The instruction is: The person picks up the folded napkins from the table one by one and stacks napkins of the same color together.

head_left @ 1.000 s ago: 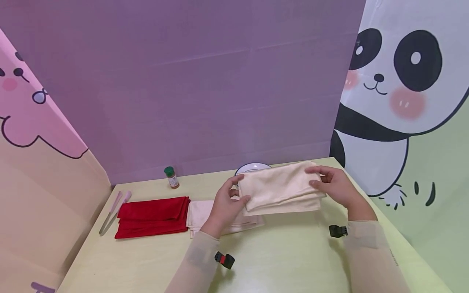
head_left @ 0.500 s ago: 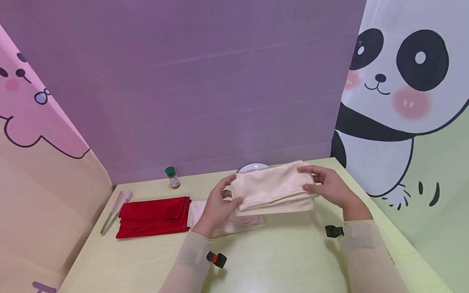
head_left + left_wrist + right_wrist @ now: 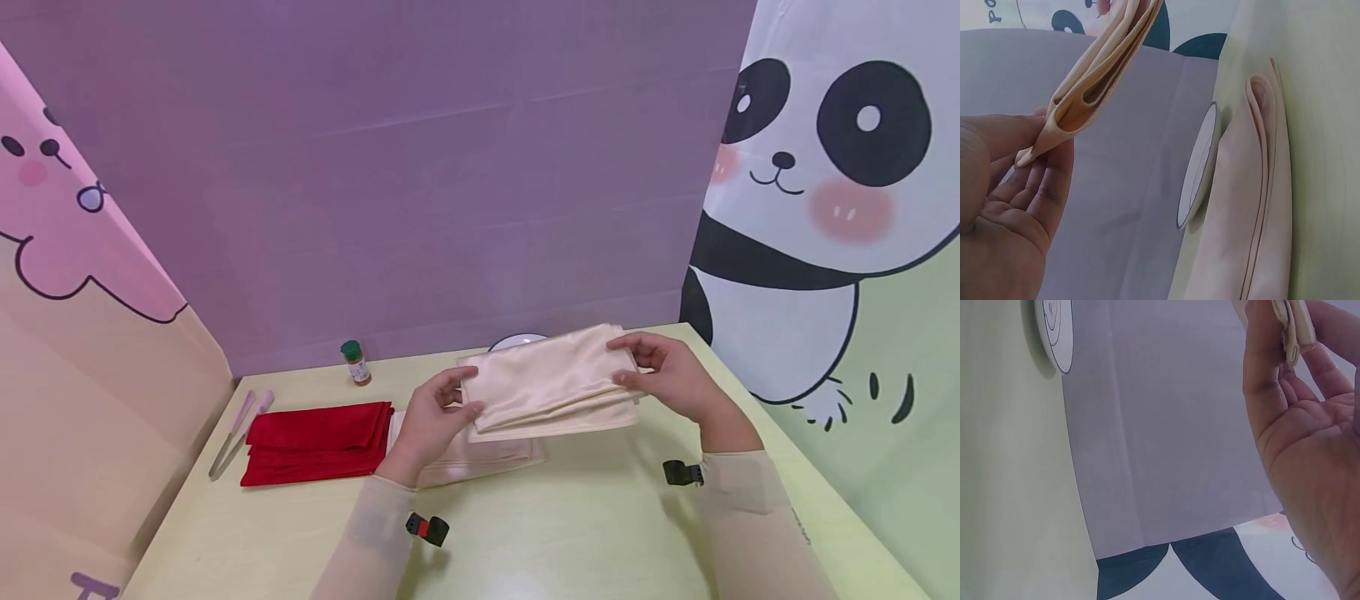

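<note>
A folded cream cloth (image 3: 551,379) with a satin sheen is held up off the table between both hands. My left hand (image 3: 431,421) pinches its left end between thumb and fingers; in the left wrist view the cloth's folded layers (image 3: 1088,87) show edge-on. The right hand (image 3: 675,379) pinches the opposite end, also seen at the top of the right wrist view. Below and behind the left hand, a folded pale pink cloth (image 3: 480,462) lies on the table, partly covered from the head view. Beside it on the left lies a folded red cloth (image 3: 315,446).
Metal tongs (image 3: 232,437) with pink handles lie at the table's left edge. A small green-capped bottle (image 3: 356,363) stands near the back. A white plate (image 3: 517,340) with a blue rim sits at the back, mostly hidden by the held cloth. A purple backdrop (image 3: 450,167) rises behind the table.
Both hands have moved left with the cream cloth, the left hand farther than the right. The cloth now covers more of the plate. Both grips stay on it.
</note>
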### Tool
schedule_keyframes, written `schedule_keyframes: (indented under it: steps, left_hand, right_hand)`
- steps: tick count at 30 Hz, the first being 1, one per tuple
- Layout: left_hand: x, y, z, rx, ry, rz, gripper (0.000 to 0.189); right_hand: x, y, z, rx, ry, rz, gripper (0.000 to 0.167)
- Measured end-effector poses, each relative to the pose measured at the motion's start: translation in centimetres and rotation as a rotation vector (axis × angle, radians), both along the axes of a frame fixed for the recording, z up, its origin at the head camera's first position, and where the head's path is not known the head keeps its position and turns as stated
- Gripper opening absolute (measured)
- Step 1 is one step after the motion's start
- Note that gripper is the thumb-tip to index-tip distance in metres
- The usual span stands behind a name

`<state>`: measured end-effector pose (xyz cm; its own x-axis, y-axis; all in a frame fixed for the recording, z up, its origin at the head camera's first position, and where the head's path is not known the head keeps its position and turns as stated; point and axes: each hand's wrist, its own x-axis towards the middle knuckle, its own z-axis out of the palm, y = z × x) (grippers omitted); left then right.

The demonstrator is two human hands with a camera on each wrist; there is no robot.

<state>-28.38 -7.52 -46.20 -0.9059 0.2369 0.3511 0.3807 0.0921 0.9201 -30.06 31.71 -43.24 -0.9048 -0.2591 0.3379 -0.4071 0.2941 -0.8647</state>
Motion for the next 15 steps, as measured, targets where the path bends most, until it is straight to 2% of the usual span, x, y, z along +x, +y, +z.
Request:
schedule_keyframes:
  steps: [6, 15]
  left_hand:
    - [0.3, -0.7, 0.3, -0.013, -0.022, 0.014, 0.049]
    - [0.3, -1.0, 0.4, -0.034, 0.004, 0.004, 0.054]
  right_hand:
    - [0.1, -0.6, 0.2, 0.046, 0.010, -0.008, 0.037]
    - [0.1, -1.3, 0.4, 0.077, 0.006, -0.032, 0.038]
